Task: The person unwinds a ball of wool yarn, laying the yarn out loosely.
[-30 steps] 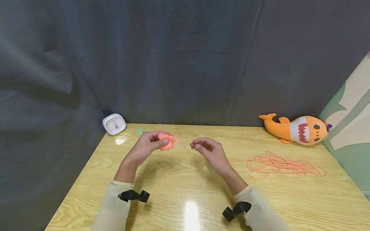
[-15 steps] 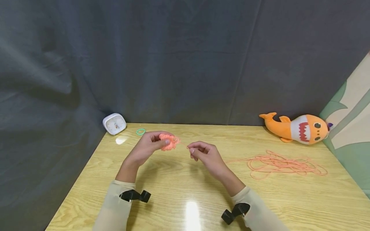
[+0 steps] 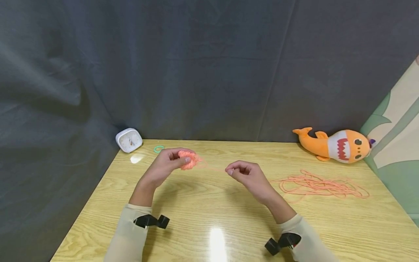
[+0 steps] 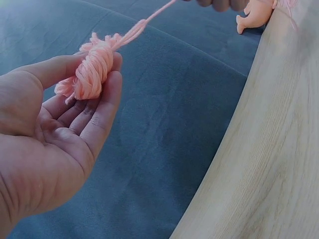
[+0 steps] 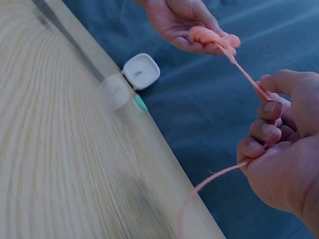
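Note:
My left hand (image 3: 162, 165) pinches a small wound bundle of coral-pink yarn (image 4: 94, 69) between thumb and fingers, above the table. From the bundle's right end a strand of yarn (image 5: 245, 74) runs taut to my right hand (image 3: 250, 178), with a small loop where it leaves the bundle in the left wrist view. The right thumb and fingers curl round this strand in the right wrist view. Below that hand the yarn hangs out in a curve toward the table. A loose tangle of the same yarn (image 3: 319, 185) lies on the table at the right.
On the wooden table (image 3: 196, 218), a white clock (image 3: 129, 140) stands at the back left corner, with a green ring (image 3: 159, 149) beside it. An orange shark plush (image 3: 337, 146) lies at the back right. A dark curtain (image 3: 209, 72) hangs behind the table.
My right hand first moved in to the strand near the bundle and closed on it, then drew it away to the right. The left hand has stayed nearly still with the bundle.

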Demonstrator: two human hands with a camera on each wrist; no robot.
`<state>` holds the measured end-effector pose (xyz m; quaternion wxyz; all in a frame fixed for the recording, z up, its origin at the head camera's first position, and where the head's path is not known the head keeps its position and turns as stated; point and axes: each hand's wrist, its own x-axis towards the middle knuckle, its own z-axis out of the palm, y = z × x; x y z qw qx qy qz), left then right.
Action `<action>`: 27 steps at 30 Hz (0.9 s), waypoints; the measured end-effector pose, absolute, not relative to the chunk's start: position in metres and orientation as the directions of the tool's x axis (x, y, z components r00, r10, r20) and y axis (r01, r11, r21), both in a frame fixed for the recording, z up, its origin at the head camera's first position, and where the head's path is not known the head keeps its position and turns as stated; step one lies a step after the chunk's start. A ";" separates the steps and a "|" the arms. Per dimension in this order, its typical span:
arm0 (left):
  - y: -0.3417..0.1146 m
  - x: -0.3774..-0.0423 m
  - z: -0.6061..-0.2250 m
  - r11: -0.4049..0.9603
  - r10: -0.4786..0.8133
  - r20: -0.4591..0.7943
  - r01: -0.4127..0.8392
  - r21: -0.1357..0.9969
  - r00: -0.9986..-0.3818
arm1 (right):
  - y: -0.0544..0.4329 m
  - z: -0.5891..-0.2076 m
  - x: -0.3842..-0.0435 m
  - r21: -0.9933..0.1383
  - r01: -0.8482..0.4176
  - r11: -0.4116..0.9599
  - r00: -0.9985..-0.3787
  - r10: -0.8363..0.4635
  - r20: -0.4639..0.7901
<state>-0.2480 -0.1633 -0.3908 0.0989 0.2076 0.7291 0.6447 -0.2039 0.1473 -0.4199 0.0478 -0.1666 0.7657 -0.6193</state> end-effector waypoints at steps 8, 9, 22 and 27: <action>-0.166 -0.248 -0.389 0.103 0.414 0.104 0.160 0.982 -0.904 | 0.165 -0.425 -0.206 -0.953 -0.191 0.236 -0.946 -0.302 0.115; -0.166 -0.247 -0.388 0.102 0.415 0.105 0.161 0.982 -0.904 | 0.168 -0.425 -0.206 -0.954 -0.191 0.232 -0.948 -0.297 0.118; -0.170 -0.248 -0.388 0.100 0.414 0.134 0.191 0.976 -0.900 | 0.212 -0.410 -0.206 -0.959 -0.165 0.233 -0.981 -0.136 0.135; -0.171 -0.248 -0.388 0.090 0.404 0.137 0.188 0.978 -0.905 | 0.230 -0.399 -0.205 -0.969 -0.155 0.193 -0.988 -0.057 0.147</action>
